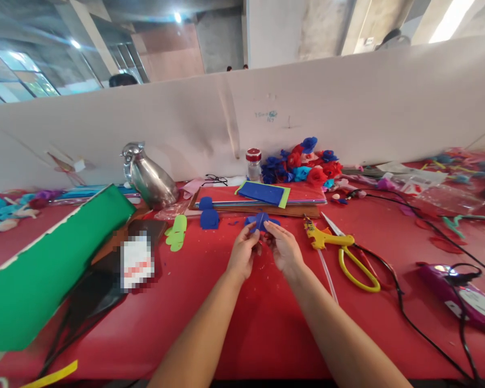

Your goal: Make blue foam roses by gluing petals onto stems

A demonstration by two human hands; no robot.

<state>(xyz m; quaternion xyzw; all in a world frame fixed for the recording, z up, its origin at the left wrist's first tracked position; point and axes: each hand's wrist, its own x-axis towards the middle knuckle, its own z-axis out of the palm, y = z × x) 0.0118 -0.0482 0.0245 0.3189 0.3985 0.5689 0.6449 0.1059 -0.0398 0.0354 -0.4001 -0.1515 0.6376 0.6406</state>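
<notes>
At the centre of the red worktop (267, 323), both hands meet over a small blue felt piece (262, 220). Left hand (242, 253) is closed to a pinch, thumb and forefinger gripping the piece's left edge. Right hand (283, 249) is likewise pinched, fingertips on the piece's right edge. The piece is held just above the worktop surface, between the two hands; its exact shape is partly hidden by the fingers.

Just right of the right hand lies a yellow glue gun (321, 237), with yellow-handled scissors (353, 258) touching or overlapping it. Two further blue felt cut-outs (208, 215) lie to the left of the hands, and a light green cut-out (177, 233) lies beyond those. Behind the hands, a stack of coloured sheets (262, 195) rests on a board, a blue sheet uppermost. A heap of red and blue fabric flowers (303, 164) sits against the white partition (347, 102), with a small red-capped jar (253, 164) beside it. A metal jug (149, 178) stands at left rear, near a large green sheet (44, 269). A purple device (461, 293) with black cable lies at far right.
</notes>
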